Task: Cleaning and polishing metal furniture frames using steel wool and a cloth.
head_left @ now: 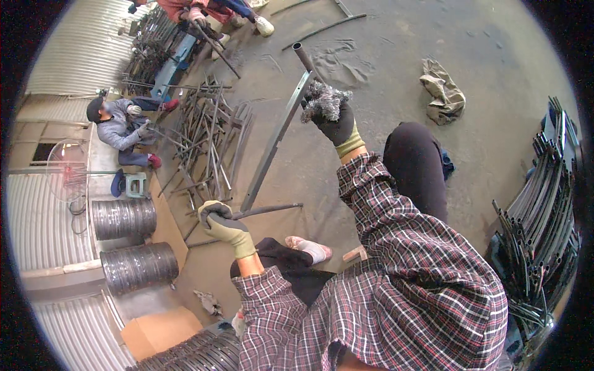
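Note:
A metal frame piece stands slanted in front of me, with a long grey bar [276, 145] joining two dark round tubes. Its lower tube [269, 210] runs out to the right from my left hand [226, 230], which wears a grey-and-olive glove and is closed around the tube's near end. At the upper tube [303, 57], my right hand [336, 128], in a similar glove, grips a shaggy clump of silvery steel wool [328, 101]. The wool lies against the tube beside the bar's upper end; the right fingertips are partly hidden by it.
A heap of loose metal tubes [210, 136] lies left of the frame. Bundled black tubes [538, 229] stand at the right. A seated person [120, 127] and another person [198, 15] handle tubes. Black coils [139, 267] stand left; a crumpled cloth [442, 93] lies on the floor.

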A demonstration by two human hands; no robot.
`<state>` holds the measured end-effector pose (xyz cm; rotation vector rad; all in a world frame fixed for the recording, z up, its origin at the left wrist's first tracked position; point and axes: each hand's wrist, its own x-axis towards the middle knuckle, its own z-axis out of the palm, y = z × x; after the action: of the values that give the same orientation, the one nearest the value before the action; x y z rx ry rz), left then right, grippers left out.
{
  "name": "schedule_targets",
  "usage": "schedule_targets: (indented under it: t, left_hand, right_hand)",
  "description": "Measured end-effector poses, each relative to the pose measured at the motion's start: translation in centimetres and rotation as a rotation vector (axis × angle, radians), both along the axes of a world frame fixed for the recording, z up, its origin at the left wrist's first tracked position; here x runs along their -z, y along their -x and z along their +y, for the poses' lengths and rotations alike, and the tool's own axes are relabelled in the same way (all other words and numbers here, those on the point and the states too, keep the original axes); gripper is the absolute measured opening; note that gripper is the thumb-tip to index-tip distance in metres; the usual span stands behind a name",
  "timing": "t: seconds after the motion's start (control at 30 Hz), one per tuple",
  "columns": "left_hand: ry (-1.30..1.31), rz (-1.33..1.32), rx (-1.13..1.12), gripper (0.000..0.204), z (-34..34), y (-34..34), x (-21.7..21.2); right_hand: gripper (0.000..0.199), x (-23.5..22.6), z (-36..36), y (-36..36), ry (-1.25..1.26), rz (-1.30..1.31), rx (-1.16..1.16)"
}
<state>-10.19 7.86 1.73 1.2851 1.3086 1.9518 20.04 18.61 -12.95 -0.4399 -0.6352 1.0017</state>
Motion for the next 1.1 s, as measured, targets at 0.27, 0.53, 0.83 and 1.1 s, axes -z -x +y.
schedule_targets:
  t: [0.27,0.53,0.83,1.1]
  left_hand:
    - [0.024,0.052,0.037,0.014,-0.5,0.8,0.4]
    - [-0.031,-0.014,0.026,0.015,0.0,-0.2,0.0]
    - [-0.047,-0.011,0.080,0.013,-0.7,0.5,0.2]
    - [0.010,0.027,0.166,0.014,-1.4,0.0,-0.2]
  right_hand:
    - [0.036,-1.7,3.6,-0.1,-0.076,0.607,-0.547]
    - [0.042,-7.0,-2.9,-0.8,-0.026,0.372,-0.262]
    - [0.067,-6.9,-0.3,-0.1,-0.175,0.600,-0.499]
    - [0.047,-4.9,3.0,1.1,0.072,0.645,-0.387]
